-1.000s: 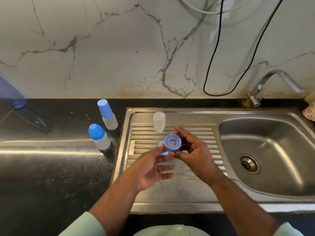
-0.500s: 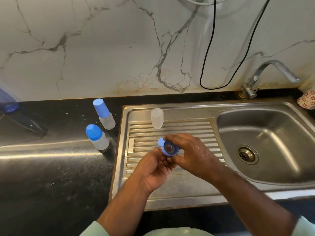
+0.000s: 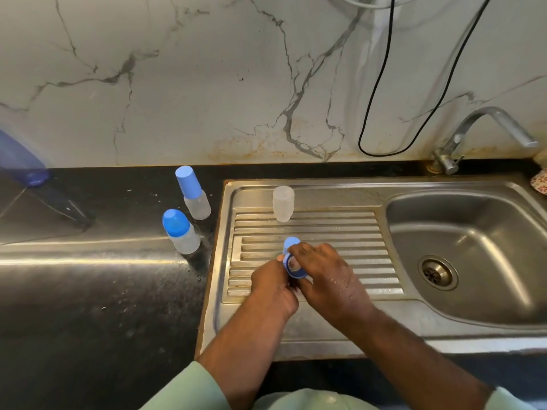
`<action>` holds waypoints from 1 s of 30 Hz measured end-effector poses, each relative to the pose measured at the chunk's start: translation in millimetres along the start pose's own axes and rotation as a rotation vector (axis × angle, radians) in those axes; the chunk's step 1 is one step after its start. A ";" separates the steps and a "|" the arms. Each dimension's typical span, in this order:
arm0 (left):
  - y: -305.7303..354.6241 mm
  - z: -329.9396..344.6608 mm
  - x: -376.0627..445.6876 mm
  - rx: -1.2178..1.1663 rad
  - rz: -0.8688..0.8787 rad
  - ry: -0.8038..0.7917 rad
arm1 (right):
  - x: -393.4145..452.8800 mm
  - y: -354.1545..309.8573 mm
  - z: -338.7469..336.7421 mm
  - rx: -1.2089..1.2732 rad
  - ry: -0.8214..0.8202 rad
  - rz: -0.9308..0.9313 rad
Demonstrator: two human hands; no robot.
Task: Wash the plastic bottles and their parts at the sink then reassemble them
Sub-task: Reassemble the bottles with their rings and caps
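A blue plastic bottle cap assembly (image 3: 293, 261) sits between both hands above the ribbed drainboard (image 3: 325, 232) of the steel sink (image 3: 461, 255): a rounded blue cap end points away from the person, and a blue ring with a dark opening faces the camera. The left hand (image 3: 273, 287) grips it from below, fingers curled around its lower side, while the right hand (image 3: 324, 270), wet with droplets, pinches the ring from above and the right. No lettering or brand can be read on it.

Just behind, a clear uncapped bottle body (image 3: 283, 203) stands upright at the back of the drainboard. On the black counter (image 3: 88, 306) left of the sink stand two capped bottles, the nearer one (image 3: 180, 231) and the farther one (image 3: 193, 192), both with blue caps over cloudy clear bodies and no visible labels. A steel tap (image 3: 485, 134) rises at the back right.
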State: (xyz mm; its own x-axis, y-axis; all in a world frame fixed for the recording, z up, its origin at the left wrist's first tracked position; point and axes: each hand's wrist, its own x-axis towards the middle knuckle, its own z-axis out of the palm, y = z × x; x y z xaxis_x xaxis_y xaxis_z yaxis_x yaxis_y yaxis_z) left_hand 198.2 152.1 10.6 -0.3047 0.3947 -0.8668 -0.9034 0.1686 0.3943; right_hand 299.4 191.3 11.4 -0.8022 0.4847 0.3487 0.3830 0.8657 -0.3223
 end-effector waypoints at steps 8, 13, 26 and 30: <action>22.6 -12.9 -18.5 0.174 -0.057 -0.294 | 17.3 15.0 -17.4 -0.098 -0.039 -0.093; 22.5 -14.3 -15.8 0.177 -0.055 -0.423 | 39.2 22.1 -26.7 0.227 -0.059 0.024; 26.0 22.7 -29.4 0.150 0.372 -0.142 | 41.2 28.5 -32.1 -0.010 0.139 -0.234; 29.5 29.1 -31.5 0.077 0.279 -0.143 | 41.5 38.6 -28.5 -0.148 0.200 -0.377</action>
State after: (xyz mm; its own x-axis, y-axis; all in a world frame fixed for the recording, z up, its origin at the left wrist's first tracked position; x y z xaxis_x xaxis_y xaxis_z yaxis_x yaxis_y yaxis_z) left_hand 190.0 170.9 58.4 -0.4872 0.5569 -0.6726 -0.7638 0.1016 0.6374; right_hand 293.9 248.4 38.6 -0.7995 0.1338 0.5856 0.1535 0.9880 -0.0161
